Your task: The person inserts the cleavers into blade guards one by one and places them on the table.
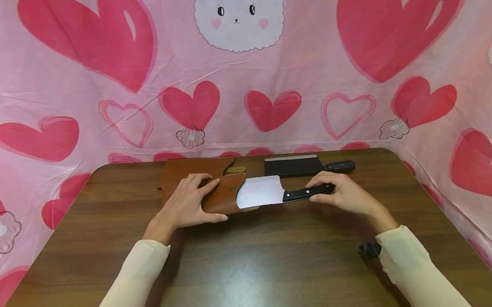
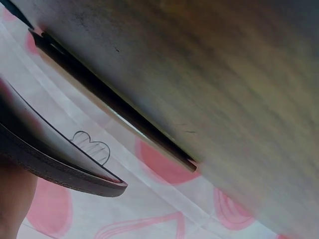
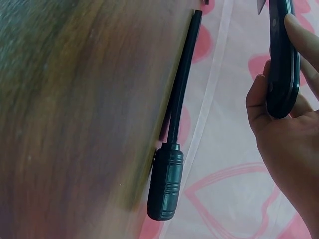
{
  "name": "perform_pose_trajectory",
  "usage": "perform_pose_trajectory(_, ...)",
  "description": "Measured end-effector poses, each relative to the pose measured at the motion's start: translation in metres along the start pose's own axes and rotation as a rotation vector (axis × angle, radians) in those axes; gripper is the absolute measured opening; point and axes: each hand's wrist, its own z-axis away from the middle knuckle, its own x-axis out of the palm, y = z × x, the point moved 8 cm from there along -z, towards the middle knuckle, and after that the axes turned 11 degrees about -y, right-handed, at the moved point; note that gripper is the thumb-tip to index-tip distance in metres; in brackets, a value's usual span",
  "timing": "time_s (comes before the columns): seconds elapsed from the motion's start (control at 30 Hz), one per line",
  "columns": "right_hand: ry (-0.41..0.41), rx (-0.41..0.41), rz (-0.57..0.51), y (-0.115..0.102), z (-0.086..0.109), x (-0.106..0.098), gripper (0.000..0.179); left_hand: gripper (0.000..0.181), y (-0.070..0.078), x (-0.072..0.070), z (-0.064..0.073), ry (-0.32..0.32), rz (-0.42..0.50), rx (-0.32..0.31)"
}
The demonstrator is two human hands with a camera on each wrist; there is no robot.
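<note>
A cleaver with a silver blade (image 1: 259, 191) and a black riveted handle (image 1: 297, 195) has the front of its blade inside a brown leather sheath (image 1: 223, 201). My left hand (image 1: 189, 201) holds the sheath, fingers spread over its top and thumb along the near edge. In the left wrist view the sheath's mouth (image 2: 65, 179) shows raised above the table. The cleaver's handle (image 3: 282, 64) is gripped by my right hand (image 1: 340, 192) between thumb and fingers.
Behind, a second brown sheath (image 1: 195, 168) with a strap (image 1: 236, 170) lies on the wooden table (image 1: 254, 254). A black cleaver (image 1: 292, 166) with a ribbed handle (image 3: 166, 184) lies at the back right. A heart-patterned pink cloth (image 1: 265, 65) hangs behind the table.
</note>
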Motion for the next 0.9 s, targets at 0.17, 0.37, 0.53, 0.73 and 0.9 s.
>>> perform_pose_trajectory(0.17,0.006,-0.008,0.001,-0.002,-0.001,0.001,0.026,0.106,0.001,0.001,-0.001,-0.006,0.000,-0.001)
perform_pose_trajectory(0.37,0.007,-0.010,0.004,-0.003,-0.002,0.002,0.027,0.105,0.002,0.001,-0.001,-0.010,0.001,0.001)
perform_pose_trajectory(0.53,-0.003,-0.016,0.007,-0.005,-0.004,0.005,0.027,0.105,0.005,0.001,-0.002,-0.013,-0.002,0.003)
perform_pose_trajectory(0.73,-0.009,-0.025,-0.005,-0.007,-0.008,0.008,0.026,0.105,0.008,0.001,-0.004,-0.019,-0.015,0.014)
perform_pose_trajectory(0.9,-0.016,-0.030,-0.020,-0.010,-0.009,0.011,0.026,0.105,0.011,0.002,-0.004,-0.020,-0.023,0.022)
